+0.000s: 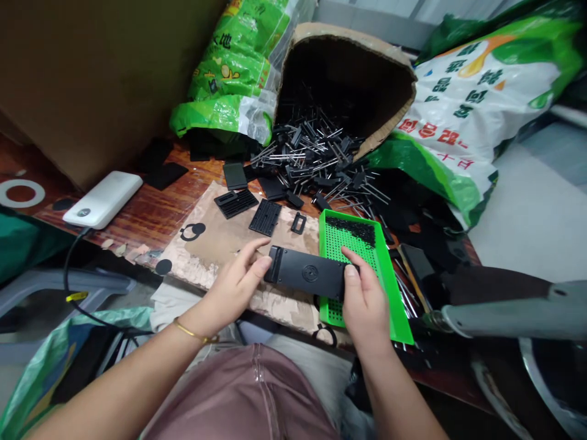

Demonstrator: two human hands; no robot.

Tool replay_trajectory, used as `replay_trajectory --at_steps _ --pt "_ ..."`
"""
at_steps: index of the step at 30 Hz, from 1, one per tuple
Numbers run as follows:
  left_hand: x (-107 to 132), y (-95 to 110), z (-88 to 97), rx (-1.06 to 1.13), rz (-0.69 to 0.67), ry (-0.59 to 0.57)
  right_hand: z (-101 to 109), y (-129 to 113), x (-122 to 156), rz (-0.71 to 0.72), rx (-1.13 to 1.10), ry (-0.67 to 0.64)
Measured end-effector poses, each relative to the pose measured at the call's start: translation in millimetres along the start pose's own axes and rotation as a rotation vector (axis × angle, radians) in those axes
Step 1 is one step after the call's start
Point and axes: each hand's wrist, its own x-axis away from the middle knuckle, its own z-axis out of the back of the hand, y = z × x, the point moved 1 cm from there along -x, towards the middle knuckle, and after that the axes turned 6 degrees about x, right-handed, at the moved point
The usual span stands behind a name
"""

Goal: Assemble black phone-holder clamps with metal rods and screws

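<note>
A black rectangular plastic plate point(306, 273) with a round emblem and a raised strip at its left end is held level between my hands. My right hand point(365, 300) grips its right end, thumb on top and index finger stretched out over the green basket. At the other end, my left hand point(241, 272) has its thumb and fingers closed about the plate's left edge. On the mat beyond lie two ribbed black panels point(266, 217) point(235, 203) and a small black slotted frame point(298, 223).
A green perforated basket point(324, 244) holds tiny black parts. A cardboard box point(408, 73) on its side spills black pieces with metal rods point(316, 153). Green bags point(229, 79) point(486, 91) flank it. A white power bank point(103, 198) with a cable lies left. A grey metal arm point(513, 315) juts in at right.
</note>
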Motion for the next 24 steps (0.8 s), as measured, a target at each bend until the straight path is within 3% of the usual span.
replay_trajectory --at_steps 3,5,10,13,17,21,24 --pt "-1.2 1.1 -14.0 -0.07 -0.042 -0.012 -5.3 -6.1 0.8 0.025 -0.026 -0.025" --pt "-3.1 0.9 -12.0 -0.108 -0.069 0.022 -3.4 -6.6 -0.1 0.039 -0.027 -0.05" --pt "-1.5 4.8 29.8 -0.265 -0.089 0.074 16.3 0.0 -3.0 0.029 0.043 0.0" --pt "3.2 9.0 43.1 -0.315 -0.088 0.053 13.5 -4.0 -2.3 0.055 0.014 -0.028" --pt "5.6 2.1 32.6 -0.175 -0.036 -0.069 -3.7 -11.6 -1.1 0.038 -0.018 -0.061" --pt "6.3 -11.6 23.6 0.015 0.032 0.02 -11.4 -10.8 -1.3 0.04 -0.025 -0.044" --pt "6.5 -13.5 11.9 -0.01 0.024 0.03 -16.0 -12.2 -0.8 0.032 -0.032 -0.019"
